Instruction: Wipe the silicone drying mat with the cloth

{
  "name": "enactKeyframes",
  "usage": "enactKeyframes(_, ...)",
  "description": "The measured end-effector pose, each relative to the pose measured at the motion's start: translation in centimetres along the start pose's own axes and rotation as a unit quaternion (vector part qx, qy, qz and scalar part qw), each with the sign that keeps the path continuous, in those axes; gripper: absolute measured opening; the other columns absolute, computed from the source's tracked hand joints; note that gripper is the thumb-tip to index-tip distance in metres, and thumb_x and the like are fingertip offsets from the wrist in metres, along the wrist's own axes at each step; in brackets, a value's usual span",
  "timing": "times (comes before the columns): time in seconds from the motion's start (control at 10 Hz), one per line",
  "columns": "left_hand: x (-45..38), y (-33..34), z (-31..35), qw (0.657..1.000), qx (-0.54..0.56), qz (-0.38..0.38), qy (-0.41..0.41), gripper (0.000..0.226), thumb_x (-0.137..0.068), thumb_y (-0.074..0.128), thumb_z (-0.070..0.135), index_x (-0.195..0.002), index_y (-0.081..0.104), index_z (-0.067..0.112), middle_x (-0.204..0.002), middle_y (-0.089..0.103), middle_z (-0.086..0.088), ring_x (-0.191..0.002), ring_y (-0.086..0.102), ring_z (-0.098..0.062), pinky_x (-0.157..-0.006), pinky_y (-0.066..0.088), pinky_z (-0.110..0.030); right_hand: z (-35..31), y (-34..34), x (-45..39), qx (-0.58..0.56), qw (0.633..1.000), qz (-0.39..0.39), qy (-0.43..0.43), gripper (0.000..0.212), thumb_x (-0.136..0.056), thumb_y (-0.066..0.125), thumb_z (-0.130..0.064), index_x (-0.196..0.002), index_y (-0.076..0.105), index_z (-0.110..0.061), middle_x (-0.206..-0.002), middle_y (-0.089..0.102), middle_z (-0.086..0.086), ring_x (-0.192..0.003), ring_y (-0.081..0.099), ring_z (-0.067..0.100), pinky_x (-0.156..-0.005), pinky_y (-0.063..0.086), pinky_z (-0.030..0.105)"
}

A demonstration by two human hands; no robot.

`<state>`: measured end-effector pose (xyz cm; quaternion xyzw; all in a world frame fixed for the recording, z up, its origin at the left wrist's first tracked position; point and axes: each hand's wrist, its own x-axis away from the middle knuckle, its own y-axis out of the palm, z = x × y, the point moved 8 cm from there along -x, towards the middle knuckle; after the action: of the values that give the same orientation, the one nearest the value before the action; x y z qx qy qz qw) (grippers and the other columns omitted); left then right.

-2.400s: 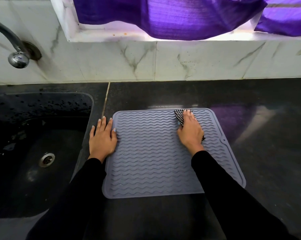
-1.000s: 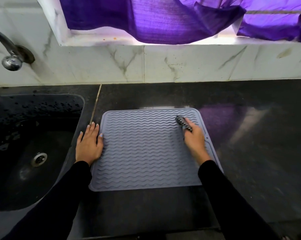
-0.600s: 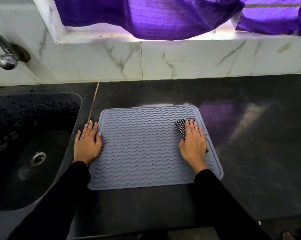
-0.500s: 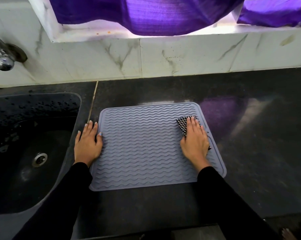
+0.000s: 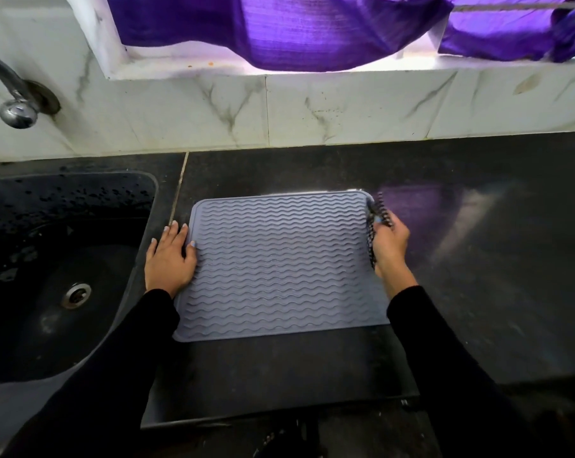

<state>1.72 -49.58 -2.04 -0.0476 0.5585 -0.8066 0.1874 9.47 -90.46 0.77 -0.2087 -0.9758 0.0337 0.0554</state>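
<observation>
Black stone counter (image 5: 312, 170) w/ sink (image 5: 140, 206), marble wall (image 5: 345, 107) behind.

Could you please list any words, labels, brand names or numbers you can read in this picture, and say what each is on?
None: no readable text shows.
The silicone drying mat bears only wavy ridges.
The cloth in the right hand shows only a check pattern.
The tap, sink and purple curtain carry no lettering.
</observation>
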Motion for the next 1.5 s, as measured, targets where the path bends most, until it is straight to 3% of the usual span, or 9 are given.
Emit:
enactKeyframes(0.1,0.0,0.0,0.0,1.0,0.0,0.0,0.0,0.048,-0.099,0.038,0.027,-0.144,0.035,0.011,-0.155,0.026,-0.009,-0.145,0.018,-0.021,-0.118,0.008,-0.04,-1.4,-1.2,2.1,0.168,0.981,0.033,-0.094,0.042,-0.092,0.048,-0.009,-0.133,0.05,-0.02,-0.12,0.063,0.002,-0.107,0.057,0.018,-0.086,0.036,0.023)
enactKeyframes(0.3,-0.1,0.1,-0.2,1.0,-0.001,0.005,0.004,0.048,-0.099,0.038,0.028,-0.144,0.035,0.011,-0.154,0.026,-0.009,-0.145,0.018,-0.021,-0.118,0.008,-0.04,2.4,3.3,6.3,0.536,0.797,-0.092,-0.263,0.067,-0.089,0.047,-0.022,-0.147,0.015,-0.011,-0.155,0.018,0.006,-0.143,0.015,0.018,-0.117,0.006,0.032)
enactKeyframes(0.7,-0.2,0.2,-0.5,0.999,0.031,0.01,0.017,0.045,-0.099,0.042,0.023,-0.142,0.039,0.01,-0.154,0.028,-0.01,-0.144,0.019,-0.022,-0.117,0.007,-0.041,1.5,0.5,4.0,0.395,0.898,-0.058,-0.184,0.061,-0.078,0.056,-0.009,-0.133,0.047,-0.033,-0.113,0.065,-0.002,-0.097,0.059,0.021,-0.079,0.042,0.028)
enactKeyframes(0.9,1.2,0.2,-0.8,0.996,0.064,-0.053,0.015,0.048,-0.099,0.04,0.023,-0.144,0.034,0.006,-0.155,0.023,-0.014,-0.145,0.015,-0.027,-0.118,0.005,-0.044,2.5,-1.4,1.1,0.019,0.996,-0.066,0.056,0.032,-0.087,0.054,-0.005,-0.116,0.064,-0.013,-0.1,0.068,0.0,-0.093,0.061,0.015,-0.084,0.049,0.03)
enactKeyframes(1.0,3.2,0.5,-0.4,0.998,-0.005,-0.049,0.045,0.063,-0.091,0.025,0.038,-0.146,0.028,0.007,-0.154,0.023,-0.015,-0.144,0.017,-0.03,-0.117,0.009,-0.045,0.8,-1.1,2.9,0.081,0.996,-0.041,-0.015,0.034,-0.089,0.053,-0.009,-0.12,0.061,-0.017,-0.094,0.066,-0.008,-0.082,0.061,-0.005,-0.069,0.047,0.013)
enactKeyframes(1.1,3.6,0.4,-0.2,0.998,-0.027,-0.035,0.035,0.068,-0.087,0.018,0.04,-0.147,0.027,0.01,-0.155,0.023,-0.011,-0.145,0.017,-0.027,-0.117,0.009,-0.043,-0.7,3.2,7.4,0.155,0.967,-0.135,-0.149,0.05,-0.09,0.049,-0.006,-0.138,0.041,-0.02,-0.11,0.058,-0.013,-0.085,0.053,-0.017,-0.075,0.046,0.008)
enactKeyframes(1.2,3.6,0.2,-0.2,0.999,-0.024,-0.026,0.032,0.066,-0.088,0.019,0.04,-0.146,0.029,0.011,-0.155,0.025,-0.009,-0.145,0.018,-0.024,-0.117,0.01,-0.041,0.2,8.4,10.7,0.315,0.88,-0.243,-0.259,0.063,-0.089,0.048,-0.003,-0.145,0.025,-0.02,-0.15,0.03,0.0,-0.137,0.028,0.012,-0.116,0.02,0.036)
enactKeyframes(1.3,3.7,0.1,-0.2,0.999,-0.02,-0.02,0.032,0.065,-0.088,0.02,0.039,-0.146,0.031,0.012,-0.154,0.026,-0.009,-0.144,0.019,-0.024,-0.117,0.011,-0.041,1.4,10.3,11.7,0.459,0.771,-0.237,-0.372,0.072,-0.085,0.05,-0.012,-0.148,0.016,-0.015,-0.156,0.015,0.003,-0.144,0.006,0.015,-0.117,-0.007,0.031)
enactKeyframes(1.5,3.5,0.2,-0.2,0.999,-0.025,-0.011,0.027,0.063,-0.088,0.021,0.039,-0.145,0.032,0.014,-0.154,0.027,-0.008,-0.144,0.02,-0.022,-0.117,0.012,-0.041,2.2,10.9,11.3,0.49,0.748,-0.236,-0.381,0.077,-0.084,0.052,-0.02,-0.148,0.01,-0.016,-0.156,0.011,0.005,-0.144,0.001,0.017,-0.115,-0.009,0.033)
